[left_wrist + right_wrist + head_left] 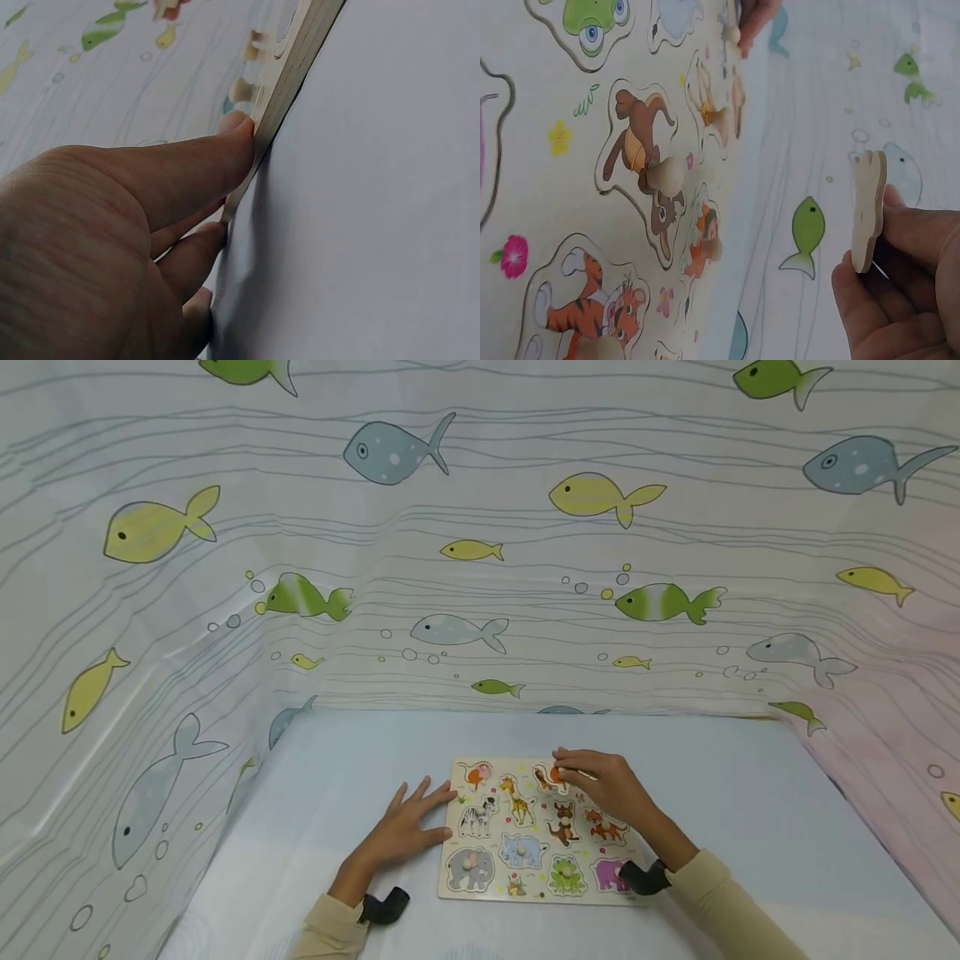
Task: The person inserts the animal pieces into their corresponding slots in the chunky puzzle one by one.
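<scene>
My left hand (405,827) rests at the left side of a wooden knob puzzle board (525,195), fingers spread. In the left wrist view its thumb (240,150) presses on the board's edge, with the other fingertips along that side. My right hand (615,781) is over the board's upper right part. It pinches a flat wooden puzzle piece (868,214), whose plain wood side faces the right wrist camera; its picture is hidden. Below lie knobbed animal pieces such as a kangaroo (637,135), a tiger (592,300), a giraffe (516,800) and a zebra (478,817).
More pieces sit in the board: an elephant (471,870), a rhino (522,852), a frog (566,877) and a purple hippo (606,874). A pale cloth (390,743) covers the table. Fish-printed sheeting (525,568) rises behind and at both sides.
</scene>
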### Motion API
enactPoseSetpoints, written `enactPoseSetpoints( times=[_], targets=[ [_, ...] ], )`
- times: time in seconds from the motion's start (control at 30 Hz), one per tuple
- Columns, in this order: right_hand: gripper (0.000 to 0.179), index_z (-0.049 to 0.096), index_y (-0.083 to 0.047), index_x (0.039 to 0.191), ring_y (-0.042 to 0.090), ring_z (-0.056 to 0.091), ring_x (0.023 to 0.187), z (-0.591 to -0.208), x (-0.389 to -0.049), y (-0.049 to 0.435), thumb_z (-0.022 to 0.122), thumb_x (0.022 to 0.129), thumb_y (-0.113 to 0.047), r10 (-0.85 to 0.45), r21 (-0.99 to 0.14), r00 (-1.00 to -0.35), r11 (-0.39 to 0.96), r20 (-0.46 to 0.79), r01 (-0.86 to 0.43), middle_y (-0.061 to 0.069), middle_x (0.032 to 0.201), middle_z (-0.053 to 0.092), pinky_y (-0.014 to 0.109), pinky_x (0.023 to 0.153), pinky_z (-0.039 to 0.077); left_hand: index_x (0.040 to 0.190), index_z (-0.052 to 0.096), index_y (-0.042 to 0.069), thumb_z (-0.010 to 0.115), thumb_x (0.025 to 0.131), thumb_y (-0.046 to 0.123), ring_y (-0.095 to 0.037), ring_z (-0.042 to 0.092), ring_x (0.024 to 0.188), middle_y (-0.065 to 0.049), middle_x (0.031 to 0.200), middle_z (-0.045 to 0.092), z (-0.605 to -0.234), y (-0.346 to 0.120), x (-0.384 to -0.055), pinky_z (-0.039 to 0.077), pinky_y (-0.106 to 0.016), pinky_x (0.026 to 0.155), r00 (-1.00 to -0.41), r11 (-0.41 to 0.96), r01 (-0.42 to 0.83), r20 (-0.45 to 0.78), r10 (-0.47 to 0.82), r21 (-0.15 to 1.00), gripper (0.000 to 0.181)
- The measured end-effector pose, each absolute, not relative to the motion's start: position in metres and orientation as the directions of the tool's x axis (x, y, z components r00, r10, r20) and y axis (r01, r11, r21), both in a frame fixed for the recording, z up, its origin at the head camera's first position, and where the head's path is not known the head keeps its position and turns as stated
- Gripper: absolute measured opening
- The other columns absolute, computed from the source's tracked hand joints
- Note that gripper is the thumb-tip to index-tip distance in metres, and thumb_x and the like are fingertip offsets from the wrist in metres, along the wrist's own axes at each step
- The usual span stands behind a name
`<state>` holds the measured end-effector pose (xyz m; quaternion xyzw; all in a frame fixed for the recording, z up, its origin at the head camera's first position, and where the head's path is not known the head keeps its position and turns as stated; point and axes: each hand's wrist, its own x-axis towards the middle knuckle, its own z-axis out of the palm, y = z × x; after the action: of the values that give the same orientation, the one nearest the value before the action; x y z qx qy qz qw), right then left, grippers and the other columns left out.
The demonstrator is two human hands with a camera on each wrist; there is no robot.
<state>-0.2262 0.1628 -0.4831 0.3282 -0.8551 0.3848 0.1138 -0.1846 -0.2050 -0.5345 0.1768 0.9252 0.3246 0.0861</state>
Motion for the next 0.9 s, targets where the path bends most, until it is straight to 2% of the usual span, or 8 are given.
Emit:
enactPoseSetpoints(
  times=[0.13, 0.27, 0.47, 0.53, 0.67, 0.9],
  targets=[
    [0.025, 0.074, -0.005, 0.115, 0.032, 0.064, 0.122, -0.482, -0.235, 0.148, 0.07, 0.091, -0.011, -0.499, -0.618, -0.755, 0.449, 0.426, -0.645, 0.013, 0.128, 0.07, 0.033, 0.092, 0.059, 0.146, 0.052, 0.021, 0.07, 0.092, 0.037, -0.036, 0.015, 0.155, -0.002, 0.161, 0.038, -0.534, -0.207, -0.184, -0.006, -0.058, 0.125, -0.923, 0.726, 0.268, -0.048, 0.382, 0.634, 0.06],
    [0.024, 0.074, -0.002, 0.115, 0.035, 0.064, 0.122, -0.481, -0.244, 0.132, 0.068, 0.092, -0.009, -0.535, -0.629, -0.717, 0.382, 0.447, -0.677, 0.017, 0.127, 0.069, 0.032, 0.094, 0.059, 0.147, 0.052, 0.02, 0.07, 0.092, 0.038, -0.036, 0.015, 0.155, -0.002, 0.161, 0.038, -0.531, -0.208, -0.184, -0.006, -0.058, 0.125, -0.922, 0.724, 0.267, -0.049, 0.383, 0.636, 0.061],
    [0.024, 0.074, -0.001, 0.115, 0.034, 0.068, 0.115, -0.483, -0.258, 0.109, 0.067, 0.094, -0.009, -0.572, -0.606, -0.682, 0.362, 0.455, -0.708, 0.018, 0.125, 0.07, 0.027, 0.078, 0.062, 0.147, 0.052, 0.018, 0.07, 0.092, 0.034, -0.037, 0.014, 0.155, -0.003, 0.161, 0.037, -0.53, -0.209, -0.184, -0.006, -0.058, 0.125, -0.918, 0.714, 0.277, -0.042, 0.395, 0.642, 0.06],
    [0.024, 0.074, -0.001, 0.116, 0.033, 0.068, 0.116, -0.485, -0.262, 0.101, 0.066, 0.094, -0.01, -0.579, -0.606, -0.684, 0.369, 0.443, -0.704, 0.017, 0.125, 0.07, 0.028, 0.08, 0.062, 0.147, 0.051, 0.018, 0.071, 0.092, 0.033, -0.037, 0.014, 0.155, -0.003, 0.161, 0.037, -0.53, -0.208, -0.184, -0.006, -0.058, 0.125, -0.916, 0.714, 0.28, -0.043, 0.398, 0.642, 0.06],
    [0.025, 0.074, -0.002, 0.116, 0.032, 0.064, 0.122, -0.489, -0.267, 0.087, 0.067, 0.094, -0.012, -0.58, -0.636, -0.708, 0.379, 0.403, -0.672, 0.015, 0.125, 0.07, 0.032, 0.092, 0.06, 0.147, 0.051, 0.02, 0.07, 0.092, 0.034, -0.036, 0.015, 0.155, -0.001, 0.161, 0.037, -0.533, -0.207, -0.185, -0.005, -0.058, 0.126, -0.917, 0.726, 0.283, -0.046, 0.397, 0.627, 0.059],
    [0.027, 0.073, -0.003, 0.118, 0.03, 0.063, 0.124, -0.493, -0.275, 0.066, 0.067, 0.095, -0.014, -0.577, -0.661, -0.733, 0.397, 0.36, -0.637, 0.013, 0.126, 0.07, 0.035, 0.093, 0.059, 0.147, 0.051, 0.02, 0.07, 0.093, 0.036, -0.037, 0.015, 0.155, -0.001, 0.161, 0.037, -0.532, -0.206, -0.184, -0.005, -0.059, 0.125, -0.915, 0.717, 0.284, -0.044, 0.402, 0.637, 0.059]
  ],
)
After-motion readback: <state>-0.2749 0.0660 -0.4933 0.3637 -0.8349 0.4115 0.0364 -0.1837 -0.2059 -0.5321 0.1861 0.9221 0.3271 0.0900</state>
